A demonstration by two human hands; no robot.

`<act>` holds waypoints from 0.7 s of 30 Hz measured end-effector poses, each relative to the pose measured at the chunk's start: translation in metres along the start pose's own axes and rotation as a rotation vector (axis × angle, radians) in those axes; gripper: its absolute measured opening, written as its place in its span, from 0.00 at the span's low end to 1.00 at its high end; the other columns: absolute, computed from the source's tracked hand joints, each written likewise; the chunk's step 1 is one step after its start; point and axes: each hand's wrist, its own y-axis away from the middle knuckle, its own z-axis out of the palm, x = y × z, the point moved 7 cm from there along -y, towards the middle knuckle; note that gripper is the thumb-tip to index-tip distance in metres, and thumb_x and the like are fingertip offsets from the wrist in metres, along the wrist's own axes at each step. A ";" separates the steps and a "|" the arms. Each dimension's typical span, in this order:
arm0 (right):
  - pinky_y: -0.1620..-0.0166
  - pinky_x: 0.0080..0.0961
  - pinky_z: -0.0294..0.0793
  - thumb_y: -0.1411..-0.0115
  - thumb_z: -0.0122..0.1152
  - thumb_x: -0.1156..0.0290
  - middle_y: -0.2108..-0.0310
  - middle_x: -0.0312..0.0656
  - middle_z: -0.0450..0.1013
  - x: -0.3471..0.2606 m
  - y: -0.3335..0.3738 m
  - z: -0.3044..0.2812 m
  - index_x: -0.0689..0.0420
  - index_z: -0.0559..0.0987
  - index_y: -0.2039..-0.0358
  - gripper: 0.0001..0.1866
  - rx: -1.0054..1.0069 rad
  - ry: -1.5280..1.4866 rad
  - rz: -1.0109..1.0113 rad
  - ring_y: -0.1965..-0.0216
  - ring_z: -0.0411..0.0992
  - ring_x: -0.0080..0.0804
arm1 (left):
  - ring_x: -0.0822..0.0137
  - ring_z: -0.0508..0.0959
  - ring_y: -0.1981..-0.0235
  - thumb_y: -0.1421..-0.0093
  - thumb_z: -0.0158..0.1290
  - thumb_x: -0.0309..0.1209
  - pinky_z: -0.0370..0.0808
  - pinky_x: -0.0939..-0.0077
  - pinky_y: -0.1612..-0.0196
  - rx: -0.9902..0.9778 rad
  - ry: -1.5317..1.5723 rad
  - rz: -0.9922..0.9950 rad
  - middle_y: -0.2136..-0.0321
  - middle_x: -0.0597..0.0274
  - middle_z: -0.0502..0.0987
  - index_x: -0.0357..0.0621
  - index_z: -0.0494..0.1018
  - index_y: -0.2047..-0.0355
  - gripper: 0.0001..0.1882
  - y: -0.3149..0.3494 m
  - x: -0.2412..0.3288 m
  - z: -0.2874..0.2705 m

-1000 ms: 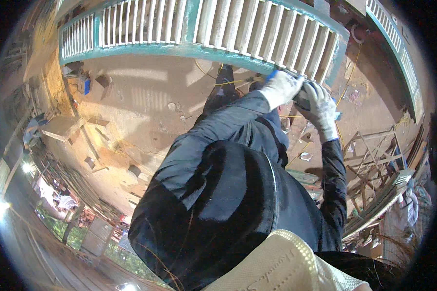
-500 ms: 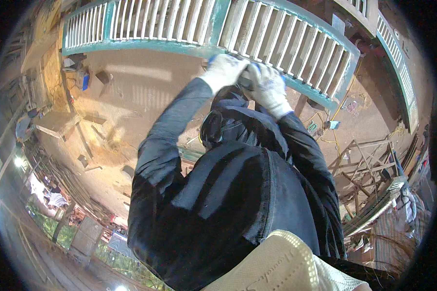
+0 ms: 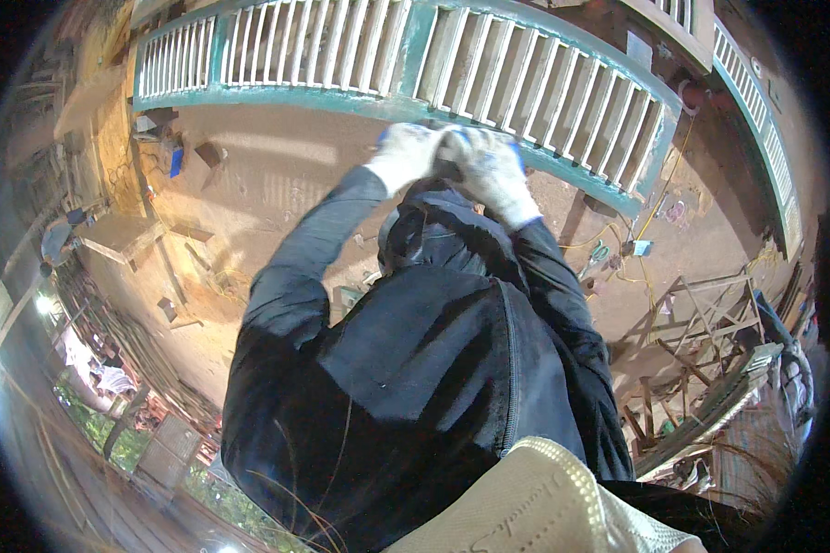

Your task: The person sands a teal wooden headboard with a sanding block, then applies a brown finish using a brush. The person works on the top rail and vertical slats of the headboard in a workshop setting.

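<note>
Both hands are raised in front of a long teal railing [image 3: 544,88] with pale slats, and both wear light work gloves. The left hand [image 3: 404,152] and the right hand [image 3: 489,166] meet at the middle, touching each other, fingers curled inward around a small dark thing [image 3: 448,168] held between them; what it is cannot be told, since the gloves cover most of it. A bit of blue [image 3: 520,157] shows at the edge of the right glove. Whether the fingers pinch or only cup the dark thing cannot be told. The arms are in dark jacket sleeves [image 3: 304,267], and the jacket fills the lower middle of the view. Beyond the hands lies a dusty brown floor [image 3: 277,175], with a wooden frame [image 3: 701,323] off to the right and a low bench [image 3: 124,235] at the left.
</note>
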 end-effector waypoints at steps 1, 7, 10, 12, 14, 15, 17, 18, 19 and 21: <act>0.49 0.42 0.68 0.58 0.71 0.59 0.54 0.45 0.70 0.005 0.011 -0.012 0.53 0.70 0.50 0.33 0.023 -0.004 0.037 0.51 0.69 0.46 | 0.56 0.82 0.63 0.43 0.52 0.37 0.77 0.59 0.60 0.107 0.006 0.040 0.64 0.55 0.81 0.53 0.69 0.46 0.23 -0.004 0.009 0.012; 0.43 0.40 0.67 0.60 0.73 0.52 0.50 0.45 0.71 0.065 0.081 -0.045 0.53 0.71 0.47 0.40 -0.005 0.126 0.136 0.46 0.69 0.46 | 0.57 0.81 0.61 0.41 0.48 0.35 0.75 0.61 0.58 0.088 0.113 0.259 0.63 0.53 0.81 0.46 0.62 0.39 0.28 -0.044 0.114 0.011; 0.42 0.41 0.67 0.62 0.75 0.53 0.48 0.47 0.70 0.077 0.087 -0.033 0.57 0.70 0.46 0.43 -0.037 0.158 0.087 0.46 0.68 0.46 | 0.57 0.81 0.61 0.41 0.48 0.36 0.75 0.61 0.57 0.196 0.205 0.267 0.63 0.52 0.81 0.45 0.64 0.41 0.27 -0.046 0.115 0.022; 0.43 0.41 0.67 0.61 0.74 0.55 0.49 0.47 0.70 0.062 0.070 -0.024 0.56 0.71 0.47 0.40 -0.085 0.164 0.076 0.47 0.69 0.46 | 0.56 0.81 0.61 0.41 0.47 0.36 0.75 0.60 0.57 0.157 0.254 0.220 0.63 0.53 0.81 0.46 0.65 0.41 0.26 -0.036 0.091 0.015; 0.43 0.41 0.67 0.61 0.72 0.59 0.50 0.47 0.70 0.039 0.041 -0.013 0.56 0.71 0.49 0.37 -0.070 0.114 0.004 0.47 0.68 0.47 | 0.55 0.81 0.61 0.41 0.47 0.36 0.76 0.59 0.58 0.141 0.296 0.155 0.64 0.53 0.81 0.48 0.66 0.42 0.25 -0.019 0.053 0.005; 0.43 0.42 0.67 0.60 0.71 0.62 0.49 0.47 0.70 0.015 0.023 -0.008 0.56 0.71 0.50 0.35 -0.078 0.101 0.005 0.47 0.68 0.47 | 0.55 0.81 0.62 0.40 0.47 0.36 0.76 0.59 0.58 0.130 0.312 0.105 0.65 0.52 0.81 0.49 0.66 0.42 0.25 -0.006 0.028 0.008; 0.43 0.41 0.67 0.61 0.70 0.61 0.50 0.46 0.69 -0.016 -0.011 0.011 0.54 0.71 0.51 0.34 -0.126 0.066 -0.031 0.46 0.67 0.47 | 0.53 0.81 0.63 0.43 0.49 0.34 0.76 0.58 0.59 0.268 0.302 0.068 0.65 0.52 0.81 0.49 0.66 0.43 0.26 0.019 -0.018 0.023; 0.44 0.41 0.68 0.61 0.70 0.61 0.50 0.46 0.69 -0.036 -0.026 0.015 0.53 0.71 0.50 0.34 -0.206 0.140 -0.087 0.46 0.67 0.48 | 0.52 0.81 0.64 0.46 0.51 0.34 0.76 0.57 0.59 0.268 0.352 0.036 0.66 0.51 0.81 0.48 0.69 0.47 0.24 0.032 -0.037 0.022; 0.45 0.41 0.69 0.60 0.69 0.59 0.51 0.46 0.69 -0.042 -0.037 0.022 0.52 0.71 0.50 0.34 -0.186 0.147 -0.106 0.47 0.67 0.48 | 0.51 0.81 0.64 0.48 0.53 0.33 0.77 0.56 0.60 0.268 0.401 0.006 0.67 0.49 0.81 0.46 0.73 0.51 0.23 0.043 -0.052 0.018; 0.47 0.42 0.69 0.59 0.69 0.55 0.51 0.46 0.69 -0.059 -0.054 0.016 0.52 0.70 0.48 0.36 -0.116 0.167 -0.184 0.49 0.68 0.46 | 0.49 0.81 0.66 0.54 0.56 0.32 0.77 0.55 0.60 0.096 0.367 -0.110 0.70 0.46 0.80 0.40 0.78 0.62 0.17 0.064 -0.070 0.004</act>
